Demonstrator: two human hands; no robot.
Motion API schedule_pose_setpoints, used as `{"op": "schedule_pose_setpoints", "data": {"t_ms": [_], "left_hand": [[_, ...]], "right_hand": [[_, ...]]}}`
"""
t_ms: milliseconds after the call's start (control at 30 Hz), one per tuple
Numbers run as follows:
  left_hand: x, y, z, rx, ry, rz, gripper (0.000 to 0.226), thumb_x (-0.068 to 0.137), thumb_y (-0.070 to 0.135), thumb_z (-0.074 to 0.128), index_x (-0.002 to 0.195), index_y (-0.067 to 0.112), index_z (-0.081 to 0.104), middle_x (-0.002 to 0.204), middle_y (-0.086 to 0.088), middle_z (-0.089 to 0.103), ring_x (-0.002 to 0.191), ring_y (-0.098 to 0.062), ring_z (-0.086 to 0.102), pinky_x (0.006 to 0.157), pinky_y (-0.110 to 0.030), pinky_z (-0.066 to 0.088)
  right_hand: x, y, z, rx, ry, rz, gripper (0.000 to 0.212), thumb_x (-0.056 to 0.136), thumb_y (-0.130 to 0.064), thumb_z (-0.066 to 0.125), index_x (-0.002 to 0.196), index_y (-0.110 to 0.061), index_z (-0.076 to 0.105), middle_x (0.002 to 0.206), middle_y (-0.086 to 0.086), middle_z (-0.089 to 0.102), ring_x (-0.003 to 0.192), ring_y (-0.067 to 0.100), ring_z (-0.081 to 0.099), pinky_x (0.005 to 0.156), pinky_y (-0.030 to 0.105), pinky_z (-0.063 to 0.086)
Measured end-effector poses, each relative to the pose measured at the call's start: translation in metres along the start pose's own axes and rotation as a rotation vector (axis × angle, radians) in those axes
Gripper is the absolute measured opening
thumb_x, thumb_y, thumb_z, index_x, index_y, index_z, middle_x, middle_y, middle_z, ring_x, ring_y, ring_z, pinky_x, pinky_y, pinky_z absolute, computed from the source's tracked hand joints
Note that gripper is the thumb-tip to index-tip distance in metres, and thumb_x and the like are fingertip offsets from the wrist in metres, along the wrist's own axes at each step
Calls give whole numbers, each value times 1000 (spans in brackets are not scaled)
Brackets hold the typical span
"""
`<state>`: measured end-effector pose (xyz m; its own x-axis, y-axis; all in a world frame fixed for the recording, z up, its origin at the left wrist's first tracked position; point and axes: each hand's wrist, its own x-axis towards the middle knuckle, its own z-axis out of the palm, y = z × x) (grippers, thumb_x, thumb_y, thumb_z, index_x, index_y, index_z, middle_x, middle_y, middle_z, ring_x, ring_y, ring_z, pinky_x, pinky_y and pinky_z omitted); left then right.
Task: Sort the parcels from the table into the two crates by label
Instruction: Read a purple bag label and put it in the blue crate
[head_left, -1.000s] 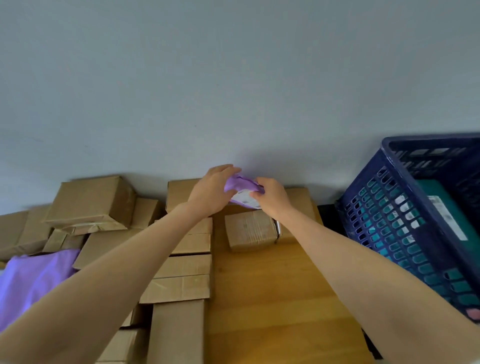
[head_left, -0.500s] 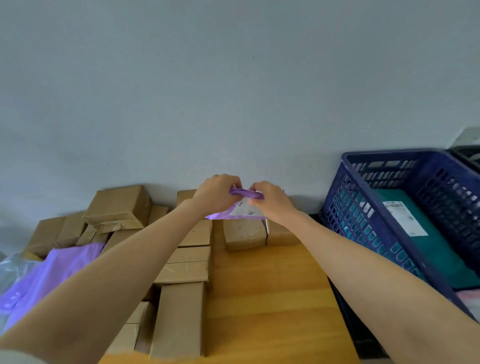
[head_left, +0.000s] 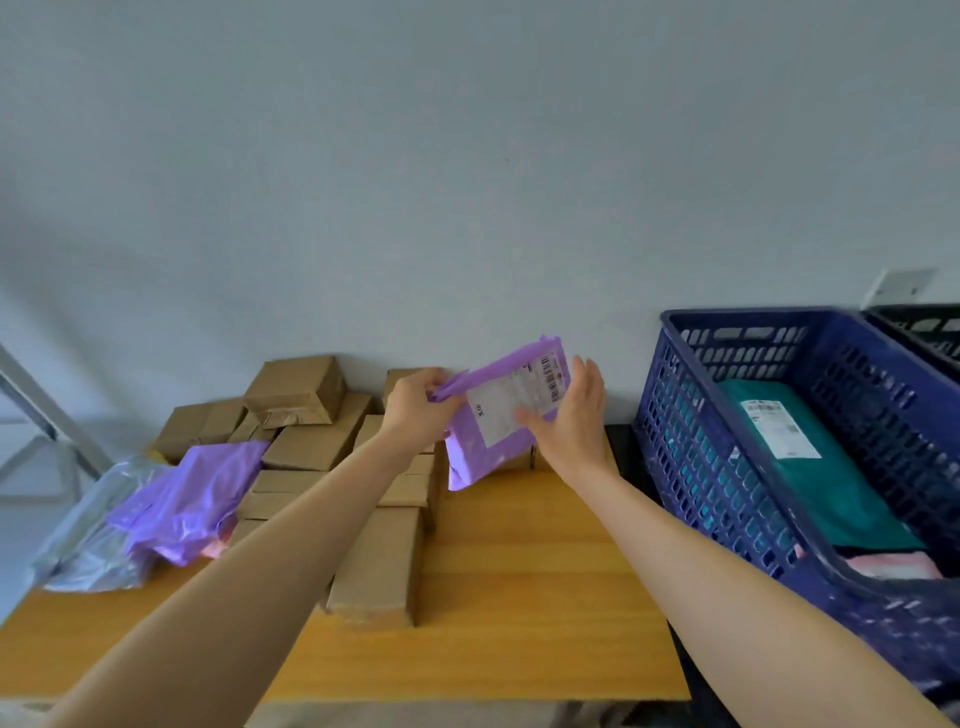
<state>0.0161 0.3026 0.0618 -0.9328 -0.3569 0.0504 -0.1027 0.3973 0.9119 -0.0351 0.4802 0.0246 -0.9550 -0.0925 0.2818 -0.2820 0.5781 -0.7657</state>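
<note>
Left of the blue crate (head_left: 753, 315), over the bench (head_left: 519, 597), the purple mailer (head_left: 467, 452) hangs tilted between both hands, its white label (head_left: 511, 389) turned to the camera. The left hand (head_left: 415, 410) pinches the flap at the corner farthest from the crate. The right hand (head_left: 571, 421) holds the edge nearest the crate, thumb laid across the label, fingers straight up behind.

Half a second ago the mailer sat bunched low between the hands over the boxes (head_left: 306, 415), its label mostly folded away. Now it is lifted, pulled flat and faced up. So the pick looks done and the reading is in hand, since the label decides the crate. The print is too small to make out.

The blue crate already holds a teal parcel (head_left: 841, 493) and a pink parcel (head_left: 893, 566); a black crate (head_left: 919, 325) shows only as a corner beyond it. The next move is likely a short carry right and a drop over a rim. Many boxes, a second mailer (head_left: 192, 499) and a clear bag (head_left: 88, 540) wait farther left of the crate, so the sort seems far from over.
</note>
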Motion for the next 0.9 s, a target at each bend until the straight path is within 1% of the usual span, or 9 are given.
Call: {"op": "schedule_pose_setpoints", "data": {"t_ms": [67,133,267,333,433,533,633,767,900], "left_hand": [[-17,3,-3,-112,35,-43,16,89,14,66,85,28,60,86,2,66,83,-15,67,61,-33,61],[-31,4,-7,-182,54,-65,14,90,13,65,87,25,60,88,-2,66,83,-16,67,59,-30,60],[-53,6,-12,-314,82,-97,7,91,11,64,97,13,61,96,-11,67,89,-24,69,68,-41,61],[-61,8,-17,-380,80,-124,11,91,11,65,99,8,60,98,-12,67,90,-25,70,67,-43,61],[-68,6,-26,-438,50,-153,14,89,12,67,96,4,57,98,-14,67,90,-27,70,70,-46,60],[-74,-1,-41,-382,-1,-137,16,87,15,70,95,6,59,98,-12,69,88,-24,69,72,-42,60],[-81,-7,-62,-330,-61,-107,19,85,14,72,100,8,62,101,-10,70,88,-24,71,66,-37,60],[-93,-17,-93,-327,-213,-43,31,85,8,71,113,14,62,108,-10,71,96,-28,70,77,-48,59],[-107,-27,-122,-348,-309,-1,42,84,10,72,122,18,58,108,-6,72,98,-26,70,81,-49,57]], "right_hand": [[-16,-3,-2,81,12,70,104,79,-35,77,152,-7,9,159,13,10,148,25,5,119,46,17],[-28,-5,-2,192,24,130,101,77,-31,80,151,-6,14,155,12,21,146,24,13,118,41,20],[-42,-13,-6,648,-114,305,72,79,-20,79,137,-16,38,136,1,51,126,16,48,95,31,47],[-47,-19,-9,801,-211,334,60,82,-21,77,133,-19,45,130,0,59,119,19,57,93,40,51],[-53,-30,-13,928,-245,279,54,83,-12,74,131,-15,48,123,6,65,112,27,64,90,49,54],[-60,-42,-15,930,-239,260,60,82,-7,74,134,-20,45,119,3,67,108,22,65,90,52,54],[-68,-54,-14,870,-261,241,74,80,-5,76,141,-25,40,115,0,70,106,19,67,92,50,53],[-89,-70,-11,805,-296,182,82,78,3,75,144,-28,36,114,-1,70,105,16,67,90,50,54],[-111,-87,-5,780,-281,136,84,78,7,73,143,-29,35,107,-10,72,102,8,67,87,43,56]]}}
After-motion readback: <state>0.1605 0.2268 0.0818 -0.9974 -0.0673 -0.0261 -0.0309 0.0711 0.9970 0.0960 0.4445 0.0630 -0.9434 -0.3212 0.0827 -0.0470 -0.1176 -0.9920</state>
